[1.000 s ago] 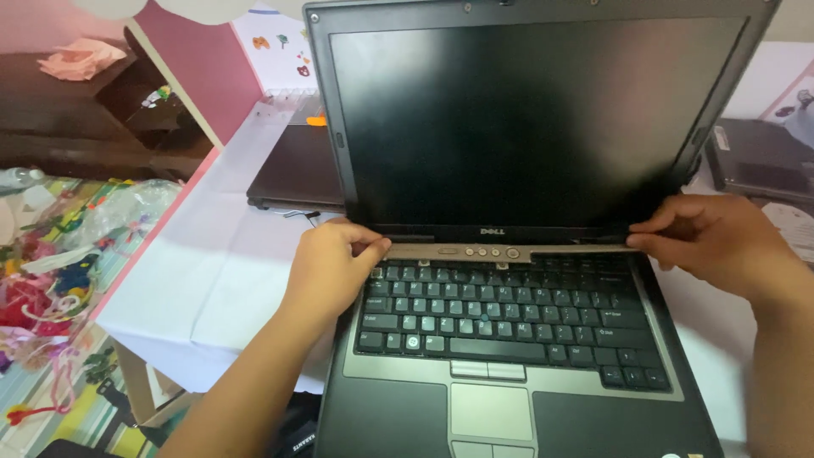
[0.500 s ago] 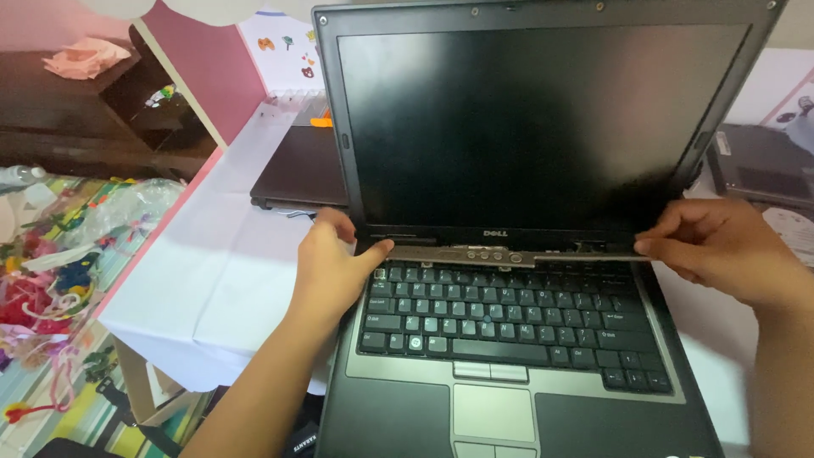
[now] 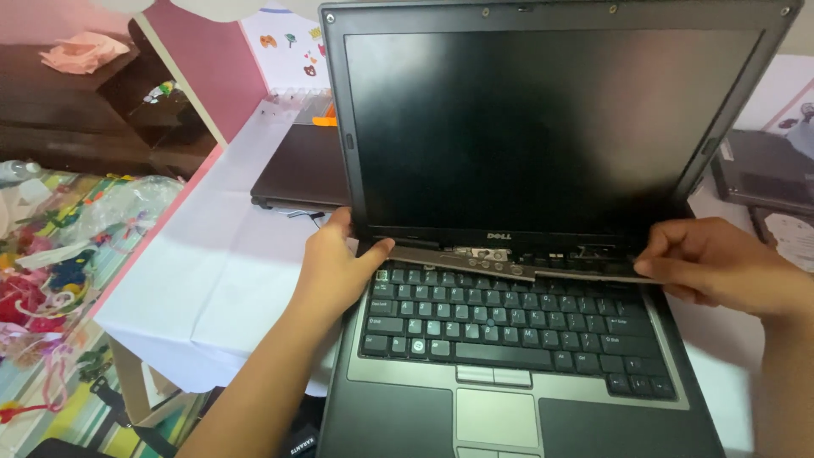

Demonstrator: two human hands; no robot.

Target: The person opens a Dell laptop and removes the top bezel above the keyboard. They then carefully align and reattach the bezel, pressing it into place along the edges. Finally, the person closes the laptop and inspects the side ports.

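An open dark grey laptop (image 3: 526, 339) is sitting on the white-covered counter (image 3: 212, 280), its black screen standing upright and facing the person. Just above the black keyboard (image 3: 517, 326), a thin grey plastic hinge-cover strip (image 3: 509, 265) is lying partly lifted, its right end raised clear of the base. The right hand (image 3: 721, 265) is pinching that raised end in a narrow grip; the left hand (image 3: 339, 271) is pressing its thumb on the strip's left end, fingers wrapped round the laptop's edge rather than closed on anything.

The strip's long axis is running left to right along the hinge line, tilting slightly across the keyboard's top edge. Being slender and apparently seated at the left, it could bend or snap if the right end is pulled up hard. A second dark laptop (image 3: 297, 174) is lying closed behind.
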